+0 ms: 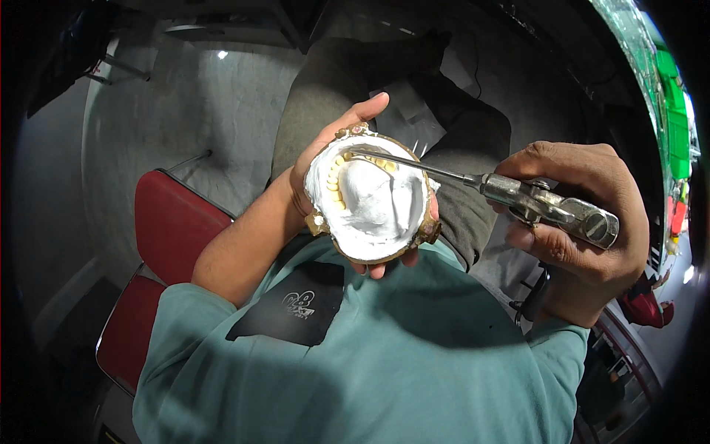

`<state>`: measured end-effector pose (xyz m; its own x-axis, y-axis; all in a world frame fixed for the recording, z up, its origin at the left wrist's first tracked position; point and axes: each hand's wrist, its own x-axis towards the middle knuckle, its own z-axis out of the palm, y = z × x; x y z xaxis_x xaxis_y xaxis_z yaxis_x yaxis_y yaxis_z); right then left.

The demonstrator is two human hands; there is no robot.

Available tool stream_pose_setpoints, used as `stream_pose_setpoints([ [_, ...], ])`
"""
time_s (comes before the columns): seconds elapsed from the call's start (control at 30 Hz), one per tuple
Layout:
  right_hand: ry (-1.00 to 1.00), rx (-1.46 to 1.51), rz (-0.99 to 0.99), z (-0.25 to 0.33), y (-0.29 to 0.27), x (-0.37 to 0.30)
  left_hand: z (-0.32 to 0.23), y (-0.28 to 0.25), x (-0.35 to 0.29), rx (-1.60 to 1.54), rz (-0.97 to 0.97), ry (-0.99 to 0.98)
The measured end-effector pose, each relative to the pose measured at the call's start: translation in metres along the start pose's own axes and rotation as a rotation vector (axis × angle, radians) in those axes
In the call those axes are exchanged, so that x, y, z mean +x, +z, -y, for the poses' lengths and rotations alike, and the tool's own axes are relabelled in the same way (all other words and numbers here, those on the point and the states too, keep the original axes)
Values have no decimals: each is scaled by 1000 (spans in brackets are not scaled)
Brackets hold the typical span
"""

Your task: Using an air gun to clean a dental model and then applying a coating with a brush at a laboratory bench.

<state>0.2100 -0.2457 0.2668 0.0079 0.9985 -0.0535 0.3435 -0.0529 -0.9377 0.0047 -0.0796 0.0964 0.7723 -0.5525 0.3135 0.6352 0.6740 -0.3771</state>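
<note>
Held in the left hand (319, 138): round metal ring (427, 231), brass-brown, with lugs at the sides, filled with white plaster-like material (370, 189). Located in front of the chest and above the lap, open face turned up. Clasped from the left side and from below, with thumb extended along the upper-left rim, clear at its tip, and fingertips emerging past the lower edge. Embedded in the white material: yellowish teeth (336, 185), in a curved row along the left and upper sides of a smooth white dome.

Held in the right hand (617, 196): metal tool (510, 189) with a long, slender shaft. Gripped firmly around the body, with fingers curled over the top and thumb underneath. Directed leftward across the upper-right rim, tip over the upper teeth; contact at the tip impossible to tell from this view.

Surroundings: green shirt (414, 348) with a black patch (292, 300), dark trousers (314, 89) beyond the ring, red chair (177, 222) to the left, grey floor (192, 103), green containers (669, 96) at the far right edge
</note>
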Motion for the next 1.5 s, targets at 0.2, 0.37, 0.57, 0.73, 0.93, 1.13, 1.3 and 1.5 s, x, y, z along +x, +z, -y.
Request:
stream_pose_setpoints([
  [0.2, -43, 15, 56, -2, -1, 4, 4, -10, 1, -107, 111, -104],
  [0.37, -66, 22, 92, -3, -2, 7, 3, -13, 3, -121, 188, -121],
  [0.57, -86, 27, 132, -3, -3, 9, 3, -13, 3, -121, 187, -132],
  [0.73, -103, 31, 165, -2, -3, 13, 9, -7, 3, -101, 120, -65],
  [0.93, -122, 40, 206, -1, -3, 17, 15, -3, 5, -63, 71, -70],
  [1.13, -128, 62, 249, -2, -4, 21, 21, -2, -1, -92, -61, -63],
  [1.3, -100, 60, 221, -6, -3, 19, 22, -3, 3, -60, -105, -68],
  [1.5, -112, 15, 262, -9, -9, 16, 22, 8, 3, 106, -285, -94],
])
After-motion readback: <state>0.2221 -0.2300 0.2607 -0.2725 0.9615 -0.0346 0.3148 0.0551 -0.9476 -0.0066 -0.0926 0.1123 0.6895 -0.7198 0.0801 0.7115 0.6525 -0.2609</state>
